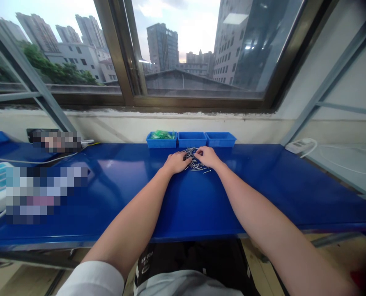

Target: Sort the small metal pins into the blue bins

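Straight ahead of you, at twelve o'clock, a loose pile of small metal pieces (196, 165) lies on the blue table (198, 205). You see thin, straight, silvery shafts, too small to tell whether screws or nails. They lie jumbled, pointing different ways and crossing, with a few spread toward the pile's five o'clock edge.

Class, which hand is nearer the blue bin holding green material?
Left. The left hand is in front of that blue bin, slightly rightward; the right hand is farther right.
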`<state>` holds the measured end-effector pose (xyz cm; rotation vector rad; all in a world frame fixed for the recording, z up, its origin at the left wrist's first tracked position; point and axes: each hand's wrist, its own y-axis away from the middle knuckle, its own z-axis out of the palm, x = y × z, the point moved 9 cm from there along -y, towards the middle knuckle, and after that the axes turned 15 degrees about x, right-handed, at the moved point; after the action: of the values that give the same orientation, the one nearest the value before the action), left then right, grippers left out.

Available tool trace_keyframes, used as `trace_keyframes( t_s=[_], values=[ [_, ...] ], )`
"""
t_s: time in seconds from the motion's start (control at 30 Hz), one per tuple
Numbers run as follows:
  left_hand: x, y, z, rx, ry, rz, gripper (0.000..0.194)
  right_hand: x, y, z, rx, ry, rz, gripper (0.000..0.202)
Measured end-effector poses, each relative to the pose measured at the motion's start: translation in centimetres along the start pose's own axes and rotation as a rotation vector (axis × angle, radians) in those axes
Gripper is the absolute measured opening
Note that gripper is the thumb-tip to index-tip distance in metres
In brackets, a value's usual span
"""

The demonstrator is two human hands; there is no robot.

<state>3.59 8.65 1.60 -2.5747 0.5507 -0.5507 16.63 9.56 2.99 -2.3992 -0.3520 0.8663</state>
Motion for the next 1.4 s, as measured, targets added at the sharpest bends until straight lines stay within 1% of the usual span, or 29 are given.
trace_keyframes(
  t_s=[0.07, 0.13, 0.2, 0.47, 0.67, 0.83, 0.97, 1.07, 1.2, 1.4],
  values=[
    [-0.1, 0.0, 0.1, 0.002, 0.011, -0.003, 0.048, 0.0, 0.2, 0.1, -0.042, -0.051, 0.026, 0.014],
    [-0.2, -0.1, 0.2, -0.003, 0.006, 0.000, 0.048, -0.3, 0.4, 0.4, -0.102, -0.076, 0.013, 0.013],
    [-0.3, -0.1, 0.4, -0.012, -0.008, 0.004, 0.047, -0.5, 0.5, 0.6, -0.127, -0.071, -0.006, 0.013],
    [0.1, 0.0, 0.2, -0.023, -0.064, 0.025, 0.046, -0.7, 0.5, 1.1, -0.153, 0.036, -0.023, 0.020],
    [0.5, 0.2, -0.1, -0.035, -0.114, 0.037, 0.044, -0.6, 0.6, 1.2, -0.150, 0.079, -0.035, 0.018],
    [0.7, 0.2, -0.2, -0.026, -0.102, 0.035, 0.041, -0.6, 0.4, 1.6, -0.173, 0.101, -0.053, 0.017],
    [0.6, 0.2, -0.1, -0.015, -0.086, 0.043, 0.040, -0.5, 0.5, 2.2, -0.199, 0.177, -0.077, 0.023],
    [0.4, 0.1, -0.2, 0.010, -0.048, 0.020, 0.041, -0.6, 0.4, 2.1, -0.174, 0.198, -0.109, 0.025],
    [0.4, -0.1, -1.1, 0.085, 0.034, -0.006, 0.038, -0.9, 0.2, 1.3, -0.095, 0.183, -0.125, 0.023],
    [2.1, 0.1, -2.2, 0.133, 0.134, 0.102, 0.031, -1.7, -0.1, 0.0, 0.012, 0.156, -0.114, 0.022]
  ],
)
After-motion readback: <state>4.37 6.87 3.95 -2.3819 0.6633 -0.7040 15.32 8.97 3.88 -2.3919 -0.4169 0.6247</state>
